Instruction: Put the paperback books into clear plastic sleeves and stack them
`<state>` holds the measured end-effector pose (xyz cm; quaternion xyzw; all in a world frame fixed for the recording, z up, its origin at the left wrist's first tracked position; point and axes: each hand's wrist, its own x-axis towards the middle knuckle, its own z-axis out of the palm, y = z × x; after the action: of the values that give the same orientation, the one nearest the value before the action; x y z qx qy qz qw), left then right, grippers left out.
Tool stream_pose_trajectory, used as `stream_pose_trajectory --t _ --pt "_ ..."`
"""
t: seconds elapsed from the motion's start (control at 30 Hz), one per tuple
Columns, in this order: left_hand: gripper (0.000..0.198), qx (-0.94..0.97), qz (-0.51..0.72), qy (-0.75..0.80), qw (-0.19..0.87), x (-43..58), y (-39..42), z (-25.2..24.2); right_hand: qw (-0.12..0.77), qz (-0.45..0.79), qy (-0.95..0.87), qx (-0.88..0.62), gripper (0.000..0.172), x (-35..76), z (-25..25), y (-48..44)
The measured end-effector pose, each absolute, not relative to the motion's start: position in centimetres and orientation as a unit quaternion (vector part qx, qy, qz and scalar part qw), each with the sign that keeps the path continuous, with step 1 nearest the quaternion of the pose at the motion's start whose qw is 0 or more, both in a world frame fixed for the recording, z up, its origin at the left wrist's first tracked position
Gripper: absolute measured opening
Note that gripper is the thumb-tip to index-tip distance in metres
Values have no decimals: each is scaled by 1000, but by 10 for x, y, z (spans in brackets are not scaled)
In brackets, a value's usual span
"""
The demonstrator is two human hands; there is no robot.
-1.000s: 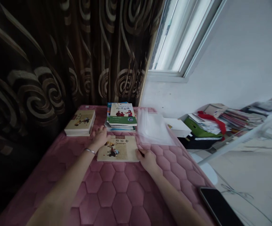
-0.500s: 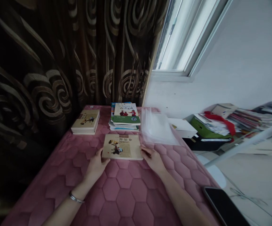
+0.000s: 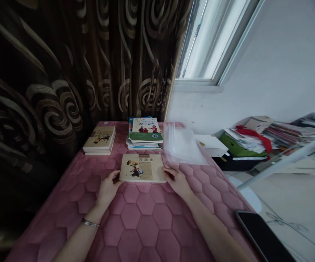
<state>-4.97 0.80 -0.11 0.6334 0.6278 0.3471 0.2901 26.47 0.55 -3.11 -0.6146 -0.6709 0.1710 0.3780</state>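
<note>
On the quilted pink cover (image 3: 146,222), a cream book (image 3: 143,168) is held by its ends between left hand (image 3: 108,187) and right hand (image 3: 178,182), and could be skewed by uneven pressure.

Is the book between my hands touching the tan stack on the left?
Apart. The head view shows pink padding between the book and the tan stack.

Dim, pale daylight from the window (image 3: 211,42)
</note>
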Motion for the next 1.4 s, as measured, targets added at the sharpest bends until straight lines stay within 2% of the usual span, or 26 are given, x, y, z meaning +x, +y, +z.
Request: stream_pose_trajectory --t 0.23,0.4,0.6,0.83,0.97,1.07,1.2,1.4 --pt "39 616 383 612 314 -56 14 -10 378 177 -672 -612 32 268 -42 9" --pt "46 638 374 591 323 -62 14 -12 371 194 -681 -600 33 271 -32 7" --pt "39 652 368 596 291 -65 17 -18 323 198 -712 -591 34 270 -16 -2" --pt "38 664 333 613 271 -61 17 -15 359 137 -715 -584 31 267 -32 -5" --pt "48 708 344 588 183 -53 8 -7 360 120 -719 -583 29 266 -26 -7" --pt "37 758 325 554 114 -37 1 4 347 64 -716 -602 22 251 -10 -12" --pt "22 795 260 540 97 -14 1 15 320 49 -746 -582 11 212 4 -16" --pt "5 813 258 518 62 1 12 11 317 35 -750 -579 16 177 -6 -9"
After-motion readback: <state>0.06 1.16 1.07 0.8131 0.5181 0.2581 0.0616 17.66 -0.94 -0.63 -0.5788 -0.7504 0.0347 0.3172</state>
